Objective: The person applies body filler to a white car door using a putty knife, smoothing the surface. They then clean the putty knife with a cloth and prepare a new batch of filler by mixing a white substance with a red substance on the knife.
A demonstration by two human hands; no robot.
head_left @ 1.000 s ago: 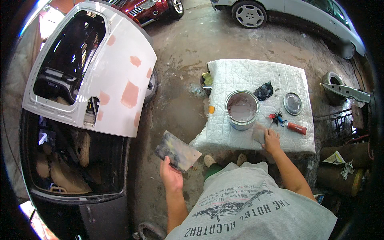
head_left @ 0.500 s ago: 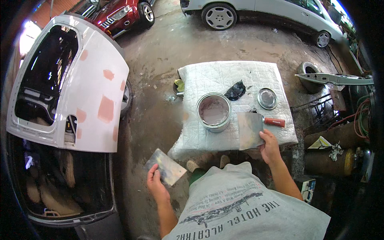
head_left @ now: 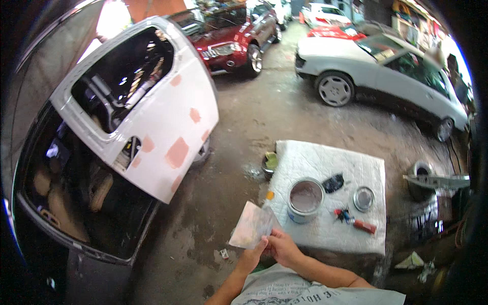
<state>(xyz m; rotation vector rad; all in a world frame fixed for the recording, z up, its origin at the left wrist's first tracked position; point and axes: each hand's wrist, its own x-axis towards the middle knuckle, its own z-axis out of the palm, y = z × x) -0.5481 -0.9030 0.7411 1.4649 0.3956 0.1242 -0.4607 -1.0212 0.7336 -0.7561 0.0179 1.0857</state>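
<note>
**Both hands on smeared flat spreader blades beside the padded surface**

Left hand and right hand brought together low in the view, just off the near-left corner of the white quilted-pad surface. Fingers of both hands clenched on the lower edge of thin, flat, rectangular metal spreader blades, smeared pale pink and yellow, tilted up and to the left; one sheet or two stacked, cannot tell. Blades held in the air over the stained concrete floor, their upper edge overlapping the surface's near-left corner in the view.

On the surface, near its front-left part: open round metal can of pinkish-grey filler. Right of the can: round silver lid. Behind the can: crumpled dark rag. Toward the near edge: small red-handled tool with bits of blue.

Left of the surface, well apart: raised white car tailgate with pink filler patches above an open dark cargo bay. Farther off: dark red car and white car.
</note>
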